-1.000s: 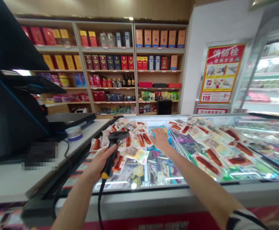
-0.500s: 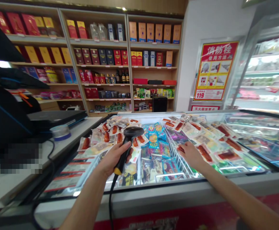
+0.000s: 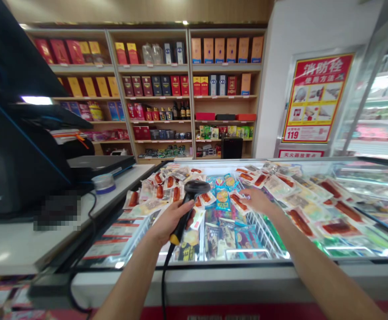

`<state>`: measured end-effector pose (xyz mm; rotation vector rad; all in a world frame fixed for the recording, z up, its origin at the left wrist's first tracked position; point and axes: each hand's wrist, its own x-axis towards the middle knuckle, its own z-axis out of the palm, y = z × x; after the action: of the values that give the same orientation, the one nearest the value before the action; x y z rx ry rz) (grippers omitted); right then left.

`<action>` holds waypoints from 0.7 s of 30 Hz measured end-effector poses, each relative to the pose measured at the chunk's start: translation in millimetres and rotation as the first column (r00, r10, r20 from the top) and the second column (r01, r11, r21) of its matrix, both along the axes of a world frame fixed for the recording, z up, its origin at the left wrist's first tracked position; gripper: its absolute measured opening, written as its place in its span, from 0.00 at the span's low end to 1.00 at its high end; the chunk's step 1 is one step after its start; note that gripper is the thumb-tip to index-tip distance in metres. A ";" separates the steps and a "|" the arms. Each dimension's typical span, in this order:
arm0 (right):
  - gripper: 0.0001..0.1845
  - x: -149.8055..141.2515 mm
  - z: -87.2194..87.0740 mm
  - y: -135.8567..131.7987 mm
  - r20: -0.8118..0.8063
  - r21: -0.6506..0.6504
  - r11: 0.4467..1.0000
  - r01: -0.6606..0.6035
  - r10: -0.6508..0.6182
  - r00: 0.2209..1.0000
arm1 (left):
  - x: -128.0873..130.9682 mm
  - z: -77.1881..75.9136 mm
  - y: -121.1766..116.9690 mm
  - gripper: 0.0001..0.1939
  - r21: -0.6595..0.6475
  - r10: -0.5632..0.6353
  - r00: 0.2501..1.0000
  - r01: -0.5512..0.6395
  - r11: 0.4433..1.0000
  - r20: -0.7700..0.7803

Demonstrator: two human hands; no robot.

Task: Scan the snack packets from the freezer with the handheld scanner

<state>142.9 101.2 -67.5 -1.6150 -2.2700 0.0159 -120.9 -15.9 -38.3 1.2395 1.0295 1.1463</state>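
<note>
My left hand [image 3: 167,221] is wrapped round the handle of a black barcode scanner [image 3: 197,187], its head pointing away and its cable hanging down. My right hand [image 3: 259,201] pinches a clear vacuum pack of reddish-brown sausage [image 3: 238,203] by its right edge. That pack is above the freezer, just right of the scanner's head. Similar sausage packs [image 3: 159,191] lie heaped on the glass to the left. More packs, some with pale contents, are spread over the right side, among them a long sausage pack [image 3: 300,222].
A chest freezer [image 3: 214,278] spans the front, with a white wire basket [image 3: 267,235] and blue snack bags [image 3: 223,198] inside. At left, a counter [image 3: 10,249] carries a black terminal [image 3: 23,146] and a tape roll [image 3: 103,183]. Shelves [image 3: 160,69] of boxes and bottles stand behind.
My right hand has moved left from the right-hand packs and now holds a sausage pack up beside the scanner. The left hand keeps its grip on the scanner. The view has swung slightly left.
</note>
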 end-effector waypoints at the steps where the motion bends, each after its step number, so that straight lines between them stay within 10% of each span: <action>1: 0.17 -3.6 -0.8 -2.0 0.036 -0.014 1.000 -0.002 0.002 0.999 | 0.3 -0.7 0.6 0.13 0.002 -0.011 1.000 0.011 1.000 0.006; 8: 0.20 -37.4 -14.2 7.9 0.135 0.032 0.982 0.187 -0.189 0.973 | -1.5 -7.0 3.6 0.14 0.001 0.019 1.000 -0.019 1.000 0.021; 21: 0.15 -55.6 -24.2 27.3 0.153 0.025 0.992 0.120 -0.122 0.981 | -6.2 -7.7 5.2 0.14 0.020 -0.009 0.999 0.008 1.000 0.031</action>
<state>87.2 128.4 -91.7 -1.7998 -2.2719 -0.1629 -127.1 -10.7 -46.0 1.2370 0.9910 1.1686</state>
